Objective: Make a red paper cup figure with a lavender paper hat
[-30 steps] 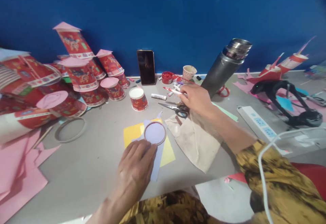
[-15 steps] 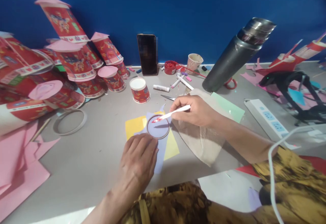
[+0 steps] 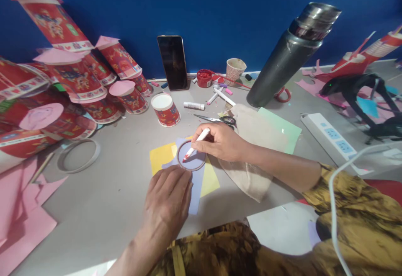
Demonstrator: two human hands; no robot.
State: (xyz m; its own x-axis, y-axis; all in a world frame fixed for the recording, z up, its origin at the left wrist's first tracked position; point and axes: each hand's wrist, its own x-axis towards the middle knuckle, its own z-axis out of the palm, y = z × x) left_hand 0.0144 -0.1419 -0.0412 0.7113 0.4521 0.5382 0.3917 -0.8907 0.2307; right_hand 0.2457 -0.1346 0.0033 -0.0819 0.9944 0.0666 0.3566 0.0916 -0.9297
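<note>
A white marker point(image 3: 200, 139) with a red tip is held in my right hand point(image 3: 216, 141), its tip low inside a thin brown ring point(image 3: 205, 158). The ring lies on purple paper point(image 3: 195, 192), with yellow paper point(image 3: 159, 158) showing beside it. My left hand point(image 3: 169, 192) rests palm down at the ring's lower edge, fingers close together; whether they pinch the ring or paper is hidden. Just beyond my right hand lie scissors point(image 3: 226, 119) with black handles. A beige cloth point(image 3: 254, 154) sits partly under my right forearm.
Red paper cups point(image 3: 92, 75) with pink tops are stacked at left, near a tape roll point(image 3: 78, 169). One red cup point(image 3: 166, 110), a phone point(image 3: 172, 63) and a dark thermos point(image 3: 282, 58) stand behind. A power strip point(image 3: 336, 140) lies at right.
The marker has gone from nearly flat to steeper, its tip lower in the ring. My right hand has moved left, uncovering the scissor handles. The view has shifted slightly.
</note>
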